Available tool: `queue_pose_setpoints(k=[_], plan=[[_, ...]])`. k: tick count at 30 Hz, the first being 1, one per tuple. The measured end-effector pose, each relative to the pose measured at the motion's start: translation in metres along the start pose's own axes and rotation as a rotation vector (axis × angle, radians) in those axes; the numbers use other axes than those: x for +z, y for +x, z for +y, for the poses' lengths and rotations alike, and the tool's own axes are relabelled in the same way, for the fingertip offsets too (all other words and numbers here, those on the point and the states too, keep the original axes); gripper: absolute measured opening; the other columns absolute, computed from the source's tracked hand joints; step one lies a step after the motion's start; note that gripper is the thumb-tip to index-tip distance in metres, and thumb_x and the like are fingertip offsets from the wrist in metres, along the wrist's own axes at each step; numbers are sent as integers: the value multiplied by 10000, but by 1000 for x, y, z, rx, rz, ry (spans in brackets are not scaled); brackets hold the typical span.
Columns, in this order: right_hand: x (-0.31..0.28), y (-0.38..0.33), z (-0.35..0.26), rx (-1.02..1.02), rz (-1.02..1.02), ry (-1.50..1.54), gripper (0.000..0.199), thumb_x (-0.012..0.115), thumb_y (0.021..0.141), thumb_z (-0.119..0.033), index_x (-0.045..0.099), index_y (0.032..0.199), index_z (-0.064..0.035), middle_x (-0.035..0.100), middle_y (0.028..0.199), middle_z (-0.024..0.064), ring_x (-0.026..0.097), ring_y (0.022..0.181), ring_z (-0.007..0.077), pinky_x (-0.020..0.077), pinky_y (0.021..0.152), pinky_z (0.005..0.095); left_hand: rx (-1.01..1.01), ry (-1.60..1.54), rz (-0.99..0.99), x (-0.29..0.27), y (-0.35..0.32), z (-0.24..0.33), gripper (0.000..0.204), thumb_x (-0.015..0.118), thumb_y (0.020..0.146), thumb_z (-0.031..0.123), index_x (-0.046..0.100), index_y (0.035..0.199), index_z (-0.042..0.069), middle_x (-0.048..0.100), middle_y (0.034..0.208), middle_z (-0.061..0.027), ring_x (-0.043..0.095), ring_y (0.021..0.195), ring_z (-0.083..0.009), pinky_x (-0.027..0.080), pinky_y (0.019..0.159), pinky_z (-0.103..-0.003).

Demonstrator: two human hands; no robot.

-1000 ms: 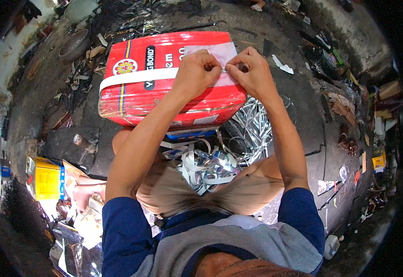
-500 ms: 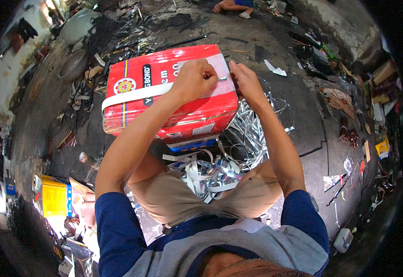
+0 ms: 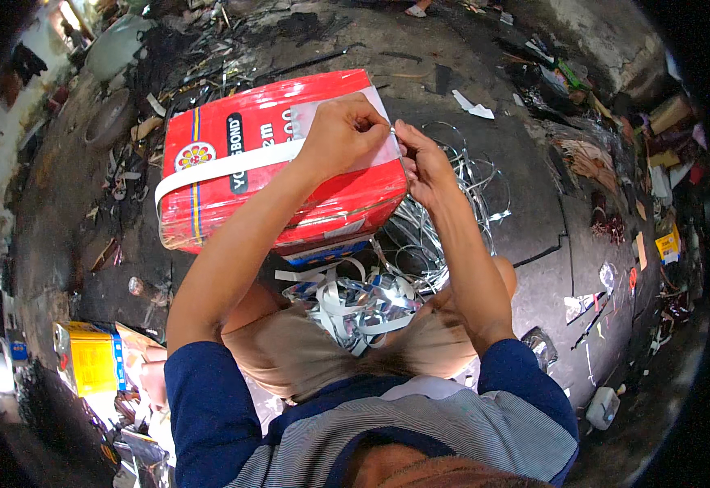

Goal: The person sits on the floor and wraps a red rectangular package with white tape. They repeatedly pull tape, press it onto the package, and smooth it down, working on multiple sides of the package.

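A red cardboard box (image 3: pixel 290 215) with a flower emblem lies before my knees. A flat white strap (image 3: pixel 233 165) runs over its top from the left edge and passes out of sight under my left hand (image 3: pixel 345 134). The thumb and forefinger of that hand pinch together near the box's right end, by a tiny shiny bit too small to name. My right hand (image 3: pixel 426 165) is at the box's right edge, fingers curled and thumb and fingertip closed toward the same spot. What lies in its fingertips is hidden.
Between my legs are tangled white and silver strips (image 3: pixel 359 305), with more silver strips (image 3: pixel 452 211) right of the box. A yellow tin (image 3: pixel 91 358) stands at lower left. Scraps of white paper (image 3: pixel 473 106) and other litter lie about the dark floor.
My right hand has turned and curled its fingers, bringing the fingertips up to my left hand's pinch. The box appears slightly further left in view. Less of another person shows at the top.
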State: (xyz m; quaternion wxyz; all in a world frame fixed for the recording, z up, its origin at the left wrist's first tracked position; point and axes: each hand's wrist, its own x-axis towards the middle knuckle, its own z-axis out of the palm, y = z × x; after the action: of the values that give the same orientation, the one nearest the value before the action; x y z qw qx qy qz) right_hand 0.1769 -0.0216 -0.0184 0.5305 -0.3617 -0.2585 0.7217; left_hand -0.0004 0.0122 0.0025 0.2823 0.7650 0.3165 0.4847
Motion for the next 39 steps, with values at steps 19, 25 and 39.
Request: queue_pose_setpoints(k=[19,25,39], plan=[[-53,85,53,-558,415,-1094,296,534,929,-210,717,900,21,695,906,276,678,898,436,517,803,485,-64,50,3,-4,6,7,64,739,803,64,753,840,13,701,794,-38,635,697,-88,503,630,-241],[-165,130,171,-375,486,-1177,299,579,900,-230,707,920,39,689,951,291,670,902,462,521,799,500,-159,37,-25,-6,7,8,73,723,812,75,756,844,18,710,803,-45,644,718,-88,513,643,-243],[-242,96,261,119,640,-1289,411,601,900,-305,641,1030,83,659,1038,370,631,1031,534,503,908,574,-42,104,-60,-7,5,5,84,726,812,11,767,884,21,705,880,-60,655,766,-102,520,650,-246]])
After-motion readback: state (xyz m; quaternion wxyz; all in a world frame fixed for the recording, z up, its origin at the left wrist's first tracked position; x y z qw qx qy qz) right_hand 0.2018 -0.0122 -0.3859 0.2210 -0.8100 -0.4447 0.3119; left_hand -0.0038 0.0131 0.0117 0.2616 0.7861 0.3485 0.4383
